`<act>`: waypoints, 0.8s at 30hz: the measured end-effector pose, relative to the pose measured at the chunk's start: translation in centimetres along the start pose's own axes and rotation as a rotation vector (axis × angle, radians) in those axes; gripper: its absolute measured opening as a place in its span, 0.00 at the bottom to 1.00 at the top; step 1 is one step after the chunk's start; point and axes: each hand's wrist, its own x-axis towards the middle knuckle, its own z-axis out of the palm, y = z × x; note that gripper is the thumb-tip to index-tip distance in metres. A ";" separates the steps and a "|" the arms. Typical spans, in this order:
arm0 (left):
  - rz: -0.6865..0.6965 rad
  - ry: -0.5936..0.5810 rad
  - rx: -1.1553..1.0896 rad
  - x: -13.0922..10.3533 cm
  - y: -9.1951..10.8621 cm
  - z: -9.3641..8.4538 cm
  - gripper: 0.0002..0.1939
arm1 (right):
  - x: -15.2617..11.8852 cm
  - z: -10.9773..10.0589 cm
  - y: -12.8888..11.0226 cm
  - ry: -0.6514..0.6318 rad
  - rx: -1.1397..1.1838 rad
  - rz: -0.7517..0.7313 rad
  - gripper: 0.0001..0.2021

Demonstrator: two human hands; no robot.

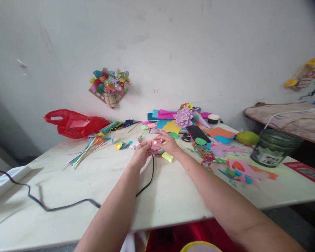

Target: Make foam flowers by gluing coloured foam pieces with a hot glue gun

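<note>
Over the middle of the table, my left hand [142, 154] pinches the edge of a small pink flower [155, 144] with a yellow centre. From the other side, my right hand [169, 143] has its fingers closed around the same flower, close to the centre. A bright yellow piece [168, 157] lies just below my right hand. To the left of my hands are a white roll [134, 145] and a few yellow and blue flowers [118, 145]. A black cord [152, 175] runs under my left hand and forearm.
A red plastic bag [75, 124] and a bundle of stems [90, 151] sit left. Colourful sheets [173, 126], scissors [186, 137], a dark phone [198, 134], paper scraps [241, 169], a green fruit [246, 138] and a green jar [274, 148] spread right. A power strip [8, 182] lies far left.
</note>
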 end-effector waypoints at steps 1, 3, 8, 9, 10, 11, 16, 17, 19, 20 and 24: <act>-0.001 -0.005 0.000 0.0 0.0 0.0 0.09 | 0.0 0.0 0.0 -0.006 -0.003 -0.010 0.08; -0.008 -0.013 -0.004 0.0 0.1 -0.1 0.09 | 0.0 0.0 0.0 -0.022 0.000 -0.035 0.07; -0.025 0.000 -0.014 0.0 0.0 -0.1 0.08 | 0.1 0.0 -0.2 -0.018 -0.008 -0.058 0.06; -0.027 0.001 -0.013 0.0 0.0 -0.1 0.08 | 0.1 0.0 -0.3 -0.018 -0.016 -0.055 0.05; -0.029 0.000 -0.011 0.0 0.0 -0.1 0.09 | 0.1 0.0 -0.4 -0.020 -0.024 -0.049 0.05; -0.029 -0.002 -0.007 0.0 0.0 0.0 0.09 | 0.1 -0.1 -0.5 -0.022 -0.029 -0.042 0.05; -0.012 0.002 0.019 -0.1 0.1 -0.1 0.09 | 0.0 -0.2 -0.8 -0.044 -0.027 -0.035 0.08; -0.011 0.005 0.021 -0.1 0.1 -0.1 0.09 | -0.1 -0.3 -0.8 -0.058 -0.025 -0.042 0.08; -0.016 0.009 0.023 -0.1 0.1 -0.2 0.09 | -0.1 -0.3 -0.8 -0.083 -0.018 -0.051 0.07; -0.018 0.012 0.022 -0.1 0.2 -0.2 0.09 | -0.2 -0.3 -0.7 -0.088 -0.014 -0.052 0.06; -0.019 0.012 -0.007 -0.1 0.2 -0.1 0.08 | -0.2 -0.1 -0.8 -0.063 -0.015 -0.024 0.03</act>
